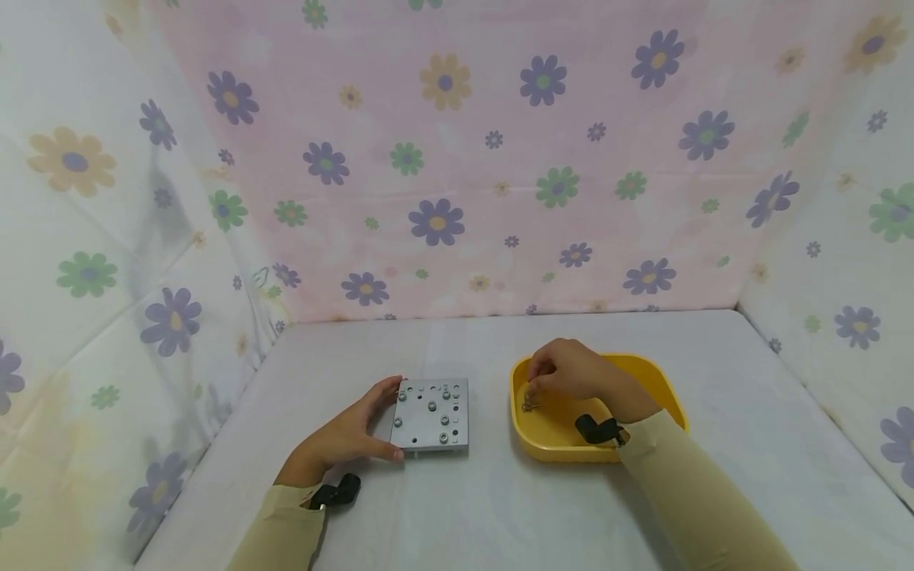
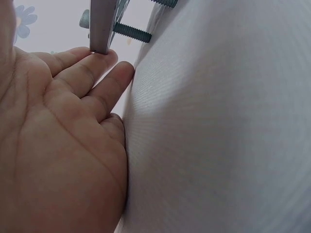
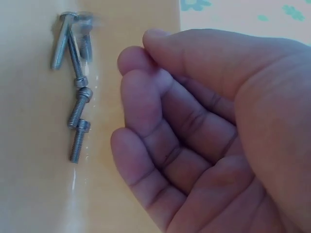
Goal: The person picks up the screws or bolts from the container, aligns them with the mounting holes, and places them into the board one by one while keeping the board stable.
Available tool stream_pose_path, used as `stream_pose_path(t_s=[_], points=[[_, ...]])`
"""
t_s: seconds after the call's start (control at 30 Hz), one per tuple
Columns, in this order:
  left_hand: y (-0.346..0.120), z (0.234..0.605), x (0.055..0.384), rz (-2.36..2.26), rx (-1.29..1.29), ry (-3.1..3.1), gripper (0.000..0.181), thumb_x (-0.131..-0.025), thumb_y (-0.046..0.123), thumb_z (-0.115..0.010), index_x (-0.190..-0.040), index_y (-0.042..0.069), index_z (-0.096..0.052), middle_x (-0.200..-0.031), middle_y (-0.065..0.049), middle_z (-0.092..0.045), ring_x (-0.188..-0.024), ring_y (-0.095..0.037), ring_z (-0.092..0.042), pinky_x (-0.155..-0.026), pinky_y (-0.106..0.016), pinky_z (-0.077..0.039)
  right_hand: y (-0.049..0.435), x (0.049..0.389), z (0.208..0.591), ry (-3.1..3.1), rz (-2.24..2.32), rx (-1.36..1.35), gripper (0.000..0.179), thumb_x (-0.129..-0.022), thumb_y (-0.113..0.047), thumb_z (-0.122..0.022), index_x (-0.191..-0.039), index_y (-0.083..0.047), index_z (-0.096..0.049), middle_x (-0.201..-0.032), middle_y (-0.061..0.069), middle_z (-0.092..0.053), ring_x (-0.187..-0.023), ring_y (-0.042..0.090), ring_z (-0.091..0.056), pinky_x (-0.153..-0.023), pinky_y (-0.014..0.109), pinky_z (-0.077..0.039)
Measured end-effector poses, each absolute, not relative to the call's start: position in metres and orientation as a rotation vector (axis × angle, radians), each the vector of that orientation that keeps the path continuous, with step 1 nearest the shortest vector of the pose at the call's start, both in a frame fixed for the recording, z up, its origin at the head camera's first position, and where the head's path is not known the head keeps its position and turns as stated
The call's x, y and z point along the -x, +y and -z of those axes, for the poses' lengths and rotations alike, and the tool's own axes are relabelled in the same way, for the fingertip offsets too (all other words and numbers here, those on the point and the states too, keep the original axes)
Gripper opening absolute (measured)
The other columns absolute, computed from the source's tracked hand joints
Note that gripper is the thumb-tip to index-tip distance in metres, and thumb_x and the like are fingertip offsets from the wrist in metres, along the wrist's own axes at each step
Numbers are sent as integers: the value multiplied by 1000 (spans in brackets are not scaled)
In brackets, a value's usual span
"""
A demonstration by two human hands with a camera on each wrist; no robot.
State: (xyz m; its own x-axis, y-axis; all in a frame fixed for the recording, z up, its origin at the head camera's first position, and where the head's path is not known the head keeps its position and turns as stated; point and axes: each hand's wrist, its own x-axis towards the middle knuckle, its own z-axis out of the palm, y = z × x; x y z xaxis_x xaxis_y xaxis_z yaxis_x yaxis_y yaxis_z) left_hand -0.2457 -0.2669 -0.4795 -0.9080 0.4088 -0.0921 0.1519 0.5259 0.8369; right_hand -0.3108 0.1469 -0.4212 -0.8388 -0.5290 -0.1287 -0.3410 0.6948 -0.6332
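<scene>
My left hand (image 1: 348,434) holds a square metal plate (image 1: 423,434) at its left side, thumb at the front corner and fingers at the back corner. Several socket-head screws (image 1: 432,406) stand in holes of the plate, among other bare holes. From the left wrist, a threaded shank (image 2: 133,32) sticks out under the plate towards the table. My right hand (image 1: 571,371) reaches into a yellow bin (image 1: 571,454), over loose screws (image 3: 77,141) on its floor. Its fingers are curled, thumb tip against the index finger, with nothing visible between them. One screw (image 3: 85,41) beside the pile is blurred.
The white tabletop (image 1: 457,507) lies under both the plate and the bin, with a gap between the two. Flower-patterned cloth (image 1: 493,182) hangs behind the table and along both sides. A black wrist mount (image 1: 600,430) on my right arm overlaps the bin.
</scene>
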Motion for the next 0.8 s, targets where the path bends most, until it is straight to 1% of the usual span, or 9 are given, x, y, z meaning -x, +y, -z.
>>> stream_pose_path(t_s=[0.13, 0.2, 0.43, 0.8], points=[[-267, 479, 246, -1316, -469, 2501, 131, -63, 33, -100, -165, 21, -20, -169, -3, -31, -159, -31, -21, -126, -63, -2, 145, 310, 422, 2568, 838, 652, 3, -93, -18, -76, -96, -18, -76, -91, -5, -71, -84, 17, -61, -80, 31, -54], [-267, 479, 246, -1315, -468, 2499, 131, -63, 33, -100, -165, 21, -20, -169, -3, -31, -160, -30, -21, -126, -63, -2, 145, 309, 423, 2542, 801, 655, 5, -93, -15, -76, -97, -19, -76, -92, -5, -70, -84, 17, -61, -80, 32, -53], [-267, 480, 246, -1320, -471, 2493, 130, -63, 32, -100, -165, 21, -19, -170, -2, -31, -160, -30, -21, -127, -63, -3, 144, 308, 427, 2537, 757, 660, 9, -91, -12, -78, -97, -18, -76, -91, -4, -68, -83, 18, -58, -75, 32, -50], [-266, 478, 245, -1307, -473, 2497, 129, -64, 33, -99, -165, 21, -19, -169, -3, -31, -160, -30, -21, -127, -63, -4, 145, 310, 426, 2556, 722, 670, 16, -89, -11, -77, -103, -19, -78, -90, -1, -66, -80, 18, -57, -73, 31, -49]])
